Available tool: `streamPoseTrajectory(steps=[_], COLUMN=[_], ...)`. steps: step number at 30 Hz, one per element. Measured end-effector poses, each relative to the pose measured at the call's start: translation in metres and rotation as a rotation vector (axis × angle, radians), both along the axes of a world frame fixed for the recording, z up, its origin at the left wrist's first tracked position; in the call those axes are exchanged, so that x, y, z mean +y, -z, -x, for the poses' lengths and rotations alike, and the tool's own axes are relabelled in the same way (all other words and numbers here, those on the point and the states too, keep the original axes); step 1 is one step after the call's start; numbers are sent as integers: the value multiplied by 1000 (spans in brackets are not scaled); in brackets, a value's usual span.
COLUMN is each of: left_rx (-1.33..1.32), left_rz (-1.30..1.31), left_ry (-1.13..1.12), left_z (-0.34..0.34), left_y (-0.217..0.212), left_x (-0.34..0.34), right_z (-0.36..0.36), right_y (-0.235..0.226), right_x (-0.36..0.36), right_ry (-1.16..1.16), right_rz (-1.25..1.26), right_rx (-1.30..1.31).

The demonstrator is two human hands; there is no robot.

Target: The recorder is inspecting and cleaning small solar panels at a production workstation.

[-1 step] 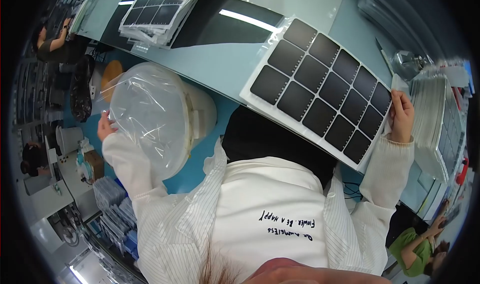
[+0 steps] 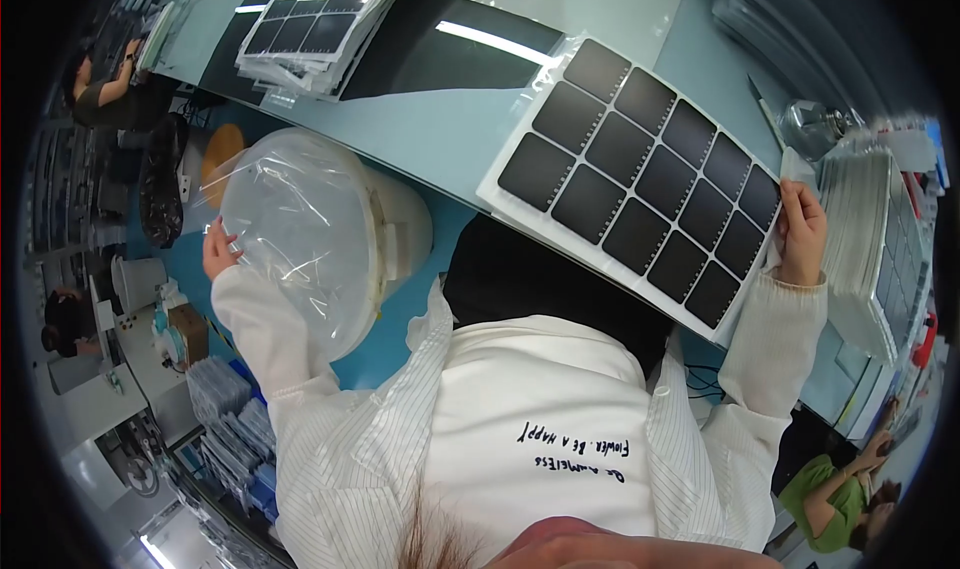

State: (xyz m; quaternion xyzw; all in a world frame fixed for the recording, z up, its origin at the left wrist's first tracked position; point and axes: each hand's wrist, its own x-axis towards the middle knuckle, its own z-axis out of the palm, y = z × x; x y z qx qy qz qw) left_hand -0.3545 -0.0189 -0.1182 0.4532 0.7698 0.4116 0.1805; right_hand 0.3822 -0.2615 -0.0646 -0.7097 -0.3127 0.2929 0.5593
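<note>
My left hand (image 2: pixel 218 250) is at the left rim of a large white bucket (image 2: pixel 402 219), its fingers apart and partly curled. Clear plastic film (image 2: pixel 290 219) lies loosely across the bucket's mouth; whether my fingertips touch it, I cannot tell. On the table's near edge rests a white sheet with rows of dark rounded squares (image 2: pixel 640 174), slanted and slightly overhanging. My right hand (image 2: pixel 803 231) pinches its right edge, thumb and fingers closed. Something white and thin shows beside those fingers, its kind unclear.
Behind lies a stack of similar sheets (image 2: pixel 318 19) on the pale table (image 2: pixel 420 134). A glass jar (image 2: pixel 808 127) and a tall pile of white-edged sheets (image 2: pixel 862 254) stand on the right. Other people (image 2: pixel 822 504) are at the sides. Plastic-wrapped packs (image 2: pixel 225 409) lie at lower left.
My left hand has shifted slightly right along the bucket's rim, while the film stays where it was. My right hand and the sheet have hardly moved.
</note>
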Motion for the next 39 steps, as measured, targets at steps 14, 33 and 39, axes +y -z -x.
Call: streamPoseTrajectory(steps=[14,33,39], left_rx=[125,200,224], left_rz=[-474,-111,-123], left_ry=[1166,1613,1713], left_z=[-286,-422,-414], left_y=[-110,-82,-91], left_x=[4,18,21], right_z=[9,66,70], right_y=[-27,-56,-64], right_x=[-12,-35,-36], right_ry=[-25,4,-55], right_rz=[109,267,345], right_rx=[128,203,256])
